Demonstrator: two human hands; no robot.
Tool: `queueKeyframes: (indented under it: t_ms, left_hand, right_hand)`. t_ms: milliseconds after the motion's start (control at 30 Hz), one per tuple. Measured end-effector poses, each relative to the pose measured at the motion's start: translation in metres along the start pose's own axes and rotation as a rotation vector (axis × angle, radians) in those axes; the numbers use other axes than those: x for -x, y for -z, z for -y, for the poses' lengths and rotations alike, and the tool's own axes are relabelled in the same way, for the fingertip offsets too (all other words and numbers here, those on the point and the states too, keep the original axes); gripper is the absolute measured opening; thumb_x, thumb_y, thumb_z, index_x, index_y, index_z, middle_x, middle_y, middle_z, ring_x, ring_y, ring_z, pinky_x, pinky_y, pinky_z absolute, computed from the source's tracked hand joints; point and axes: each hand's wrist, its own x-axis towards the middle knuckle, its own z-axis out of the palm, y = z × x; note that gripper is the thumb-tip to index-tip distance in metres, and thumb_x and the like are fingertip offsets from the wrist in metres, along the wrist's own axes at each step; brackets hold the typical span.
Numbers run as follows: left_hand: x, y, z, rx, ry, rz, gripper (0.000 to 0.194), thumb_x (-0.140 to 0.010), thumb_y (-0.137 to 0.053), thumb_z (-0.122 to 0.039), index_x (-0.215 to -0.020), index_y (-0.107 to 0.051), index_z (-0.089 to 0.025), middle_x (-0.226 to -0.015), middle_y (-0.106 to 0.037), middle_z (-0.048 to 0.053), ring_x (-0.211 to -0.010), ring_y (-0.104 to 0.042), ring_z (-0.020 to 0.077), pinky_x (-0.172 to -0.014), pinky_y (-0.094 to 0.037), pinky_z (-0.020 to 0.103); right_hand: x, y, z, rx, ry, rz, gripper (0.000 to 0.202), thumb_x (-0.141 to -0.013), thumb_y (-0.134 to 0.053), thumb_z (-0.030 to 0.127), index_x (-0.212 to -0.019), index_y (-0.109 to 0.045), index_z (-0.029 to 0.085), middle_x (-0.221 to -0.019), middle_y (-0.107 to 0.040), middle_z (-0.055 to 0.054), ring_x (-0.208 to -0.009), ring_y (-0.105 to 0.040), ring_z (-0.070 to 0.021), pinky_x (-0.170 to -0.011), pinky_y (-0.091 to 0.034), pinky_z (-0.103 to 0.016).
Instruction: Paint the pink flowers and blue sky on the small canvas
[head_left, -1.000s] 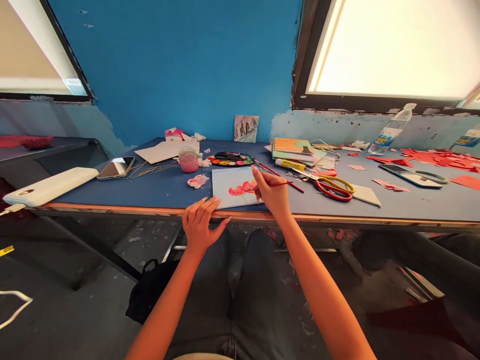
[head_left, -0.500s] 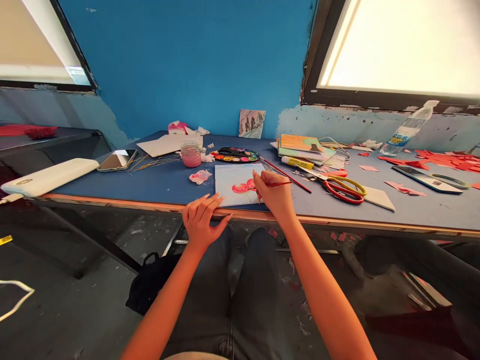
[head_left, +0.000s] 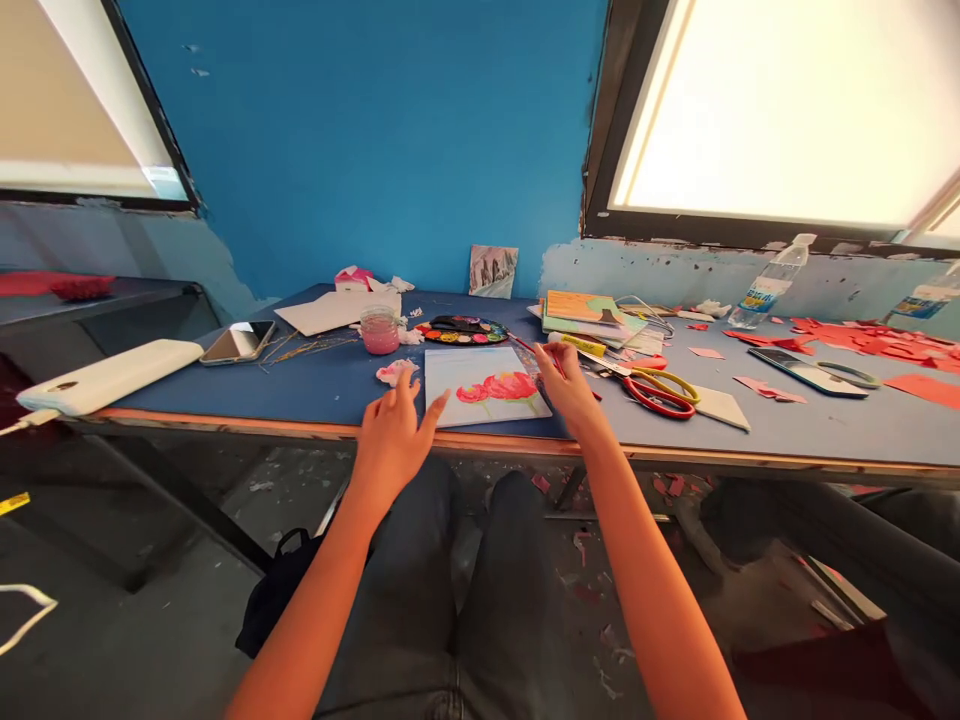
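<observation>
A white sheet (head_left: 480,362) painted with red flowers and green stems lies at the table's front edge. Just left of it, my left hand (head_left: 394,425) reaches toward a pink-stained crumpled tissue (head_left: 391,373); its thumb is apart from the fingers. My right hand (head_left: 568,388) is at the sheet's right side, fingers pinched at a red paintbrush. Another red brush (head_left: 522,343) seems to lie there too, partly hidden by the hand. Behind the sheet is a paint palette (head_left: 491,331), with a jar of pink water (head_left: 380,332) to its left.
Scissors (head_left: 660,392), a yellow glue tube (head_left: 583,345) and stacked painted cards (head_left: 581,308) lie to the right. Farther right are a phone (head_left: 810,373), a bottle (head_left: 772,283) and red paper scraps. On the left are a phone (head_left: 238,341) and a white power bank (head_left: 112,375).
My right hand has lifted off the flowers and shifted right. My left hand has moved up from the table edge toward the tissue. The view has tilted and turned slightly.
</observation>
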Motion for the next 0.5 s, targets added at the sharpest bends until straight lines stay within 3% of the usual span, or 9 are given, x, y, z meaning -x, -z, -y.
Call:
queueKeyframes:
  t_ms: [133, 300, 400, 500]
  left_hand:
    - [-0.013, -0.005, -0.010, 0.210, 0.056, 0.107, 0.072, -0.096, -0.037, -0.070, -0.146, -0.036, -0.018, -0.137, -0.063, 0.021, -0.133, -0.055, 0.0343, -0.108, -0.040, 0.054]
    - [-0.034, -0.019, -0.001, 0.523, 0.069, -0.002, 0.054, -0.097, -0.043, -0.063, -0.130, -0.038, -0.021, -0.139, -0.055, 0.021, -0.131, -0.055, 0.0250, -0.104, -0.047, 0.042]
    - [-0.047, -0.026, 0.009, 0.578, 0.121, -0.070, 0.041, -0.096, -0.049, -0.059, -0.109, -0.043, -0.021, -0.132, -0.053, 0.018, -0.130, -0.052, 0.0225, -0.108, -0.044, 0.040]
    - [-0.064, -0.026, 0.014, 0.724, 0.195, -0.089, 0.042, -0.093, -0.053, -0.060, -0.107, -0.042, -0.022, -0.125, -0.055, 0.015, -0.123, -0.057, 0.0241, -0.105, -0.048, 0.043]
  right_hand:
    - [0.007, -0.010, 0.008, -0.141, -0.099, -0.097, 0.048, -0.080, -0.060, 0.064, -0.103, -0.047, 0.023, -0.117, -0.058, -0.007, -0.112, -0.058, -0.0176, -0.086, -0.051, -0.029]
    - [0.013, -0.013, 0.025, -0.369, -0.247, -0.231, 0.049, -0.080, -0.061, 0.062, -0.108, -0.045, 0.025, -0.133, -0.052, -0.006, -0.101, -0.065, -0.0157, -0.074, -0.054, -0.026]
    - [0.018, -0.013, 0.032, -0.511, -0.174, -0.290, 0.046, -0.080, -0.062, 0.059, -0.107, -0.044, 0.026, -0.132, -0.052, -0.003, -0.095, -0.069, -0.0142, -0.072, -0.054, -0.024]
    - [0.017, -0.013, 0.036, -0.676, -0.064, -0.349, 0.042, -0.082, -0.063, 0.055, -0.105, -0.041, 0.028, -0.126, -0.054, 0.000, -0.095, -0.071, -0.0145, -0.073, -0.055, -0.024]
